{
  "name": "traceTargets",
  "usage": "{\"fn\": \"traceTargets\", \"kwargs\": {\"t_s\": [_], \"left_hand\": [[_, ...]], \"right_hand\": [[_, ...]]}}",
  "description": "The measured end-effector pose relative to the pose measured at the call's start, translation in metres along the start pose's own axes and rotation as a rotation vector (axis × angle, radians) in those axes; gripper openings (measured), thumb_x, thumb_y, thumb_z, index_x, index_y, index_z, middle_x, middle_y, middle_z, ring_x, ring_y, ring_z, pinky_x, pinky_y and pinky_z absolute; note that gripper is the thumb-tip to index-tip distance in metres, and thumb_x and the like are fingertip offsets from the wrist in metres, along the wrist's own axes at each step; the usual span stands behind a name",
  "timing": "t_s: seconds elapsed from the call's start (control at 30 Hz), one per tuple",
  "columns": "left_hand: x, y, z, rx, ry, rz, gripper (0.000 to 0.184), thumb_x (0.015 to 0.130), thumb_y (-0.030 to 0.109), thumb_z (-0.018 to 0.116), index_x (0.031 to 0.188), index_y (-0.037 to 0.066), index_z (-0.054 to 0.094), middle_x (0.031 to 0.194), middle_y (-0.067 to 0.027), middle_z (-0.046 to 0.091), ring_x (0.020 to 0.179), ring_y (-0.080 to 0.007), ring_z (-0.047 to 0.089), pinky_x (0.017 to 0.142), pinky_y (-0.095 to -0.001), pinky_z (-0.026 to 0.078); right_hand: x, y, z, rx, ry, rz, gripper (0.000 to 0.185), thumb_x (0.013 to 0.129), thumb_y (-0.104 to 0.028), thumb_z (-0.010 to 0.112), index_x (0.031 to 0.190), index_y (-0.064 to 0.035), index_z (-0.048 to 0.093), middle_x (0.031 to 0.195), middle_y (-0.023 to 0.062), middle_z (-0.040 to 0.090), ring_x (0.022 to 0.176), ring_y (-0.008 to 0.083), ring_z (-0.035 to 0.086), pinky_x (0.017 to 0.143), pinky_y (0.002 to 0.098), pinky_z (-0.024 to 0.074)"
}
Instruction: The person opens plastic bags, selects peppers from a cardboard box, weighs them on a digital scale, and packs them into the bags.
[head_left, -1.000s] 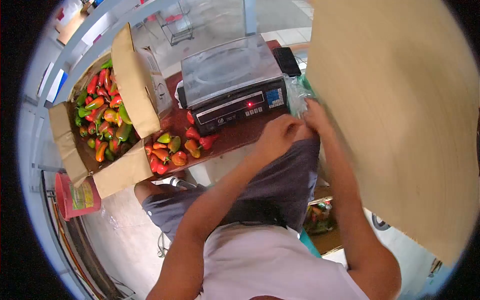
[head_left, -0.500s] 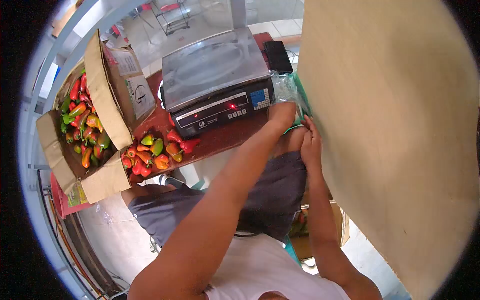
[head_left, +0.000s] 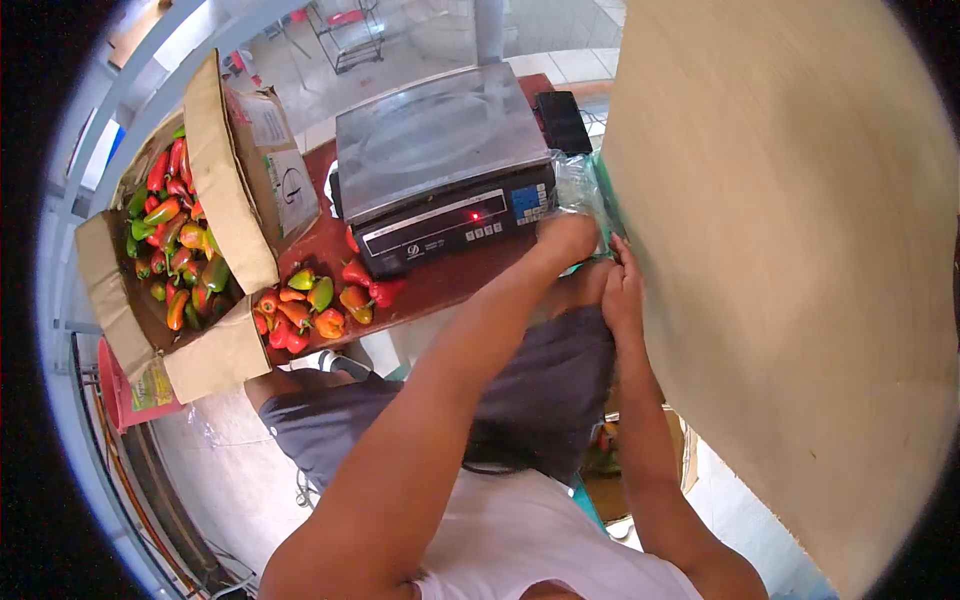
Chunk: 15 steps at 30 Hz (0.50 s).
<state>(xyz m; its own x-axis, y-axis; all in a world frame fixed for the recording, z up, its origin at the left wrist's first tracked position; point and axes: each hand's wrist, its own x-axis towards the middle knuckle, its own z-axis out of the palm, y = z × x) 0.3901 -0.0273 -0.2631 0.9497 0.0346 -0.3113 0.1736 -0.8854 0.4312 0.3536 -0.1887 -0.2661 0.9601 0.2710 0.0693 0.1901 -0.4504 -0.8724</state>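
Basically, R hand was nearest the plywood board, L hand at the clear plastic; couldn't tell if either was clamped, fingertips obscured. Plastic lay beside digital scale; hard tug could've snagged/torn it, prob. on scale's corner.

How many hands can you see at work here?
2. The left hand is by the clear plastic, near the scale's keypad; the right hand is just right of it. Some left fingers are hidden.
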Motion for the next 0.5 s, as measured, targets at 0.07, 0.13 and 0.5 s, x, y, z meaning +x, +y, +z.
{"fn": "traceTargets", "kwargs": {"t_s": [0.07, 0.13, 0.5], "left_hand": [[-0.009, 0.009, -0.004, -0.003, 0.022, -0.089, 0.029, 0.091, 0.02, 0.057, 0.112, 0.008, 0.074, 0.118, -0.0164, 0.071, 0.106, -0.0347, 0.07, 0.085, -0.0503, 0.056], [0.003, 0.004, 0.006, -0.018, 0.063, -0.086, 0.029, 0.09, 0.018, 0.057, 0.112, 0.005, 0.072, 0.114, -0.0191, 0.07, 0.102, -0.0368, 0.07, 0.085, -0.0508, 0.056], [-0.008, 0.003, -0.02, -0.142, 0.098, 0.181, 0.023, 0.084, 0.012, 0.06, 0.1, 0.001, 0.072, 0.098, -0.025, 0.071, 0.092, -0.0417, 0.071, 0.079, -0.0506, 0.057]], "right_hand": [[0.005, 0.002, 0.0, -0.029, 0.001, -0.031, 0.049, 0.093, -0.008, 0.038, 0.139, -0.0035, 0.055, 0.141, 0.0227, 0.055, 0.134, 0.0361, 0.049, 0.115, 0.0418, 0.0348], [0.008, 0.022, 0.006, -0.07, 0.021, -0.083, 0.05, 0.092, -0.005, 0.037, 0.139, -0.0038, 0.055, 0.139, 0.0198, 0.057, 0.129, 0.0308, 0.055, 0.112, 0.0377, 0.0385], [0.02, -0.017, 0.004, -0.264, -0.028, -0.196, 0.045, 0.093, -0.009, 0.049, 0.137, -0.0036, 0.055, 0.142, 0.0235, 0.053, 0.131, 0.0398, 0.051, 0.112, 0.0455, 0.0385]]}}
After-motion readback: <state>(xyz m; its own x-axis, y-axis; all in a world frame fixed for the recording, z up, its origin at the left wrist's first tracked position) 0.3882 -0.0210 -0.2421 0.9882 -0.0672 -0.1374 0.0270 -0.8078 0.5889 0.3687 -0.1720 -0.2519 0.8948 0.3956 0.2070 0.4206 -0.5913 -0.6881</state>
